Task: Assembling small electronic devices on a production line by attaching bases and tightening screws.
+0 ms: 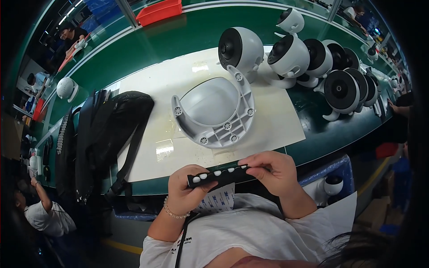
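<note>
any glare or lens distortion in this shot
Head view: bright light reflections on the white sheet; the green bench's long edges bow, fisheye style; corners fall to black; also in head view, the black strip in both hands looks fairly sharp.

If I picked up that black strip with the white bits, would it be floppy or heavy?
The black strip is probably fairly stiff, since it looks straight between the left hand and right hand. It's likely light, because it looks slim. Its rounded white bits might feel slippery.

The green table bears a white sheet, black bag and rounded devices.
</note>
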Demonstrator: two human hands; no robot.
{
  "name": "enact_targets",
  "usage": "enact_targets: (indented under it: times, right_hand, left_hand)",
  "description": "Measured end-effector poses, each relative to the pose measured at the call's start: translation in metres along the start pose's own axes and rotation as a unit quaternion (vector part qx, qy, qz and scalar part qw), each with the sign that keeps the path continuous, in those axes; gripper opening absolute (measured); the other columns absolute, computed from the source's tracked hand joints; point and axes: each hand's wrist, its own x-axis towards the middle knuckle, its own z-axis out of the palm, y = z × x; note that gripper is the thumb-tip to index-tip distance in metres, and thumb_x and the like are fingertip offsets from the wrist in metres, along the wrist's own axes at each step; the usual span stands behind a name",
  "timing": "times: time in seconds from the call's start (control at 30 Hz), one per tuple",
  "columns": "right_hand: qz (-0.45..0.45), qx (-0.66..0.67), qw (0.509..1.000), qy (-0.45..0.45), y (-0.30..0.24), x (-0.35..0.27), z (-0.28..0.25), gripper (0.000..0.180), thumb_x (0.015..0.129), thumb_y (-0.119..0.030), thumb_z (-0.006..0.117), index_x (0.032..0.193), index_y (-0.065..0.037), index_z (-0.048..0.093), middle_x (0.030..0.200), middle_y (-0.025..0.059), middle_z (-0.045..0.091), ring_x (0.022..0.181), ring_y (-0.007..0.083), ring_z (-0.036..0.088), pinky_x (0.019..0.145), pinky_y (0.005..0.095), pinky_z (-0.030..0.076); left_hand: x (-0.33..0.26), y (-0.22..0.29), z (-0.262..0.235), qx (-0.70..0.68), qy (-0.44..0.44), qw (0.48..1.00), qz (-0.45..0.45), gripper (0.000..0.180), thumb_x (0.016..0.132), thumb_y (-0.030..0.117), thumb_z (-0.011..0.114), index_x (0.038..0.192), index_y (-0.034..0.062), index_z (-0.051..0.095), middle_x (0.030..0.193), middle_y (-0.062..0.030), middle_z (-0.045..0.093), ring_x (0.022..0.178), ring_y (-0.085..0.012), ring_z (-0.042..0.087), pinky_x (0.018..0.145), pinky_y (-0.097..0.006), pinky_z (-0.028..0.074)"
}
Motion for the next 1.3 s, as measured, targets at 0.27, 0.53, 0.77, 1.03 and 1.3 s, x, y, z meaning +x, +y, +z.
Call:
enact_targets:
  times: [0.27, 0.53, 0.77, 1.03, 1.3]
  right_hand:
    - [-0.344, -0.171, 0.916, 0.112, 0.002, 0.008, -0.006, 0.02, 0.063, -0.006, 0.074, 0.079, -0.01, 0.063, 0.097, 0.0054, 0.062, 0.093, 0.0251, 0.059, 0.068, 0.0355, 0.044]
    - [-0.324, -0.26, 0.909, 0.024, 0.0, 0.009, 0.002, 0.037, 0.065, -0.001, 0.071, 0.097, -0.012, 0.056, 0.091, 0.0019, 0.061, 0.088, 0.0225, 0.058, 0.069, 0.0347, 0.041]
    - [-0.338, -0.165, 0.927, 0.0, -0.005, 0.021, 0.022, 0.051, 0.062, 0.005, 0.069, 0.108, -0.01, 0.051, 0.099, 0.0048, 0.055, 0.085, 0.0218, 0.056, 0.067, 0.0317, 0.042]
    - [-0.301, -0.144, 0.942, -0.047, -0.028, 0.045, 0.002, 0.031, 0.067, 0.008, 0.063, 0.093, -0.005, 0.053, 0.076, 0.0069, 0.054, 0.059, 0.0214, 0.054, 0.058, 0.0292, 0.042]
    - [-0.117, 0.04, 0.992, 0.026, -0.034, 0.13, -0.025, 0.063, 0.078, 0.013, 0.051, 0.132, -0.01, 0.029, 0.114, 0.0099, 0.038, 0.085, 0.0096, 0.05, 0.074, 0.0215, 0.043]
  left_hand:
    - [0.001, 0.008, 0.005, 0.038, 0.02, 0.998, -0.052, 0.013, 0.066, -0.003, 0.07, 0.074, 0.0013, 0.06, 0.066, -0.0095, 0.059, 0.056, -0.0182, 0.057, 0.052, -0.028, 0.043]
    - [0.002, 0.004, 0.006, 0.085, 0.015, 0.996, 0.019, 0.017, 0.061, -0.01, 0.067, 0.072, -0.0024, 0.057, 0.066, -0.0097, 0.057, 0.058, -0.0194, 0.053, 0.055, -0.028, 0.042]
    - [0.01, 0.007, 0.003, 0.138, -0.015, 0.987, 0.086, 0.02, 0.061, -0.001, 0.071, 0.074, 0.0026, 0.056, 0.062, -0.01, 0.056, 0.055, -0.0251, 0.054, 0.052, -0.032, 0.041]
    - [0.008, 0.008, -0.005, 0.098, -0.013, 0.995, 0.01, 0.017, 0.066, 0.003, 0.07, 0.081, 0.0037, 0.062, 0.066, -0.0094, 0.059, 0.058, -0.0234, 0.058, 0.053, -0.028, 0.043]
    - [0.022, -0.002, -0.002, 0.189, 0.037, 0.966, 0.171, 0.036, 0.056, 0.002, 0.075, 0.09, 0.0044, 0.062, 0.134, -0.0212, 0.039, 0.094, -0.0274, 0.059, 0.073, -0.034, 0.05]
